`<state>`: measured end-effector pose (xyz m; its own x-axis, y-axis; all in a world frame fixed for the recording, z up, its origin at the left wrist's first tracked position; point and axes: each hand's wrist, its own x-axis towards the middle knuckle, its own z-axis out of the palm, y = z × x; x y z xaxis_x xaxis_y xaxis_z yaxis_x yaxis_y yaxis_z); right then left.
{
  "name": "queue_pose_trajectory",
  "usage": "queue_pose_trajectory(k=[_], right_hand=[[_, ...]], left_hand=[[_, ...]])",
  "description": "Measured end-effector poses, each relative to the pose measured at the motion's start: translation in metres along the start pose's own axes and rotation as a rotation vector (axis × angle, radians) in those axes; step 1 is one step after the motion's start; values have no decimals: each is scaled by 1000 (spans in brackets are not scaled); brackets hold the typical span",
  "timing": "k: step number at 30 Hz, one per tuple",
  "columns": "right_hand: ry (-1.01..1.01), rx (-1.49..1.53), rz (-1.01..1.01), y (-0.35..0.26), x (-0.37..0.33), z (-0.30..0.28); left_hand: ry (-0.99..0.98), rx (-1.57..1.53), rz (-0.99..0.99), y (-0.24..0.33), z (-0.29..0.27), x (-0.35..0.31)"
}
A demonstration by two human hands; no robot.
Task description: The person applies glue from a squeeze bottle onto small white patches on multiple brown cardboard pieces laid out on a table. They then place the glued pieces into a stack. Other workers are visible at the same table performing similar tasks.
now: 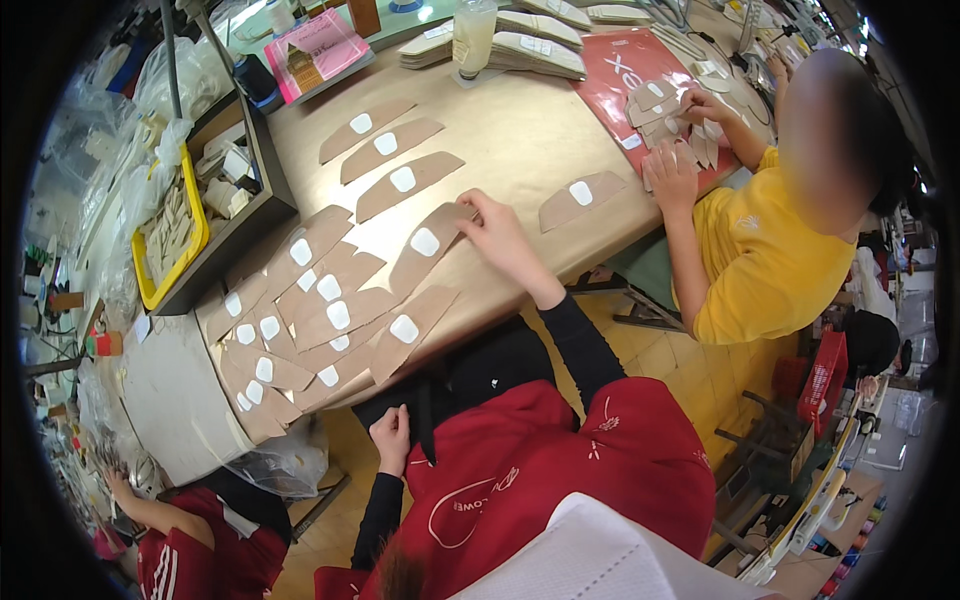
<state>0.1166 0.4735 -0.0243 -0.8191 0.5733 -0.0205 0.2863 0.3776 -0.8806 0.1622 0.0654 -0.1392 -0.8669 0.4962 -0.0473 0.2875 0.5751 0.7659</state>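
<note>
My right hand [490, 235] reaches over the table and pinches the upper corner of a brown fabric piece [413, 262] with a white patch on it. Below the table edge, beside my lap, my left hand [390, 437] is curled closed; whatever is in it, if anything, is hidden. Left of the held piece lies an overlapping spread of similar brown pieces [405, 350], each with a white patch. Farther back, three more curved pieces [425, 185] lie in a stepped row. Another single piece [567, 207] rests to the right of my right hand.
A co-worker in yellow [770, 260] handles brown pieces over a red sheet [620, 75]. At left stands a dark tray [265, 180] with a yellow basket [140, 270]. A glue bottle [472, 40], stacked pieces [535, 55] and a pink book [318, 58] line the back. Another person [205, 530] works lower left.
</note>
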Motion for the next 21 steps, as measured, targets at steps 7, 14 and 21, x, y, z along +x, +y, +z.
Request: queue_pose_trajectory(k=[7,14,21], right_hand=[[405,67,89,62,23,-107],[478,-26,117,98,15,-168],[807,-708,-91,72,16,-146]], left_hand=[[-24,-50,-78,-4,2,-3],[-32,-45,-74,-6,2,-2],[-32,-39,-63,-4,1,-2]])
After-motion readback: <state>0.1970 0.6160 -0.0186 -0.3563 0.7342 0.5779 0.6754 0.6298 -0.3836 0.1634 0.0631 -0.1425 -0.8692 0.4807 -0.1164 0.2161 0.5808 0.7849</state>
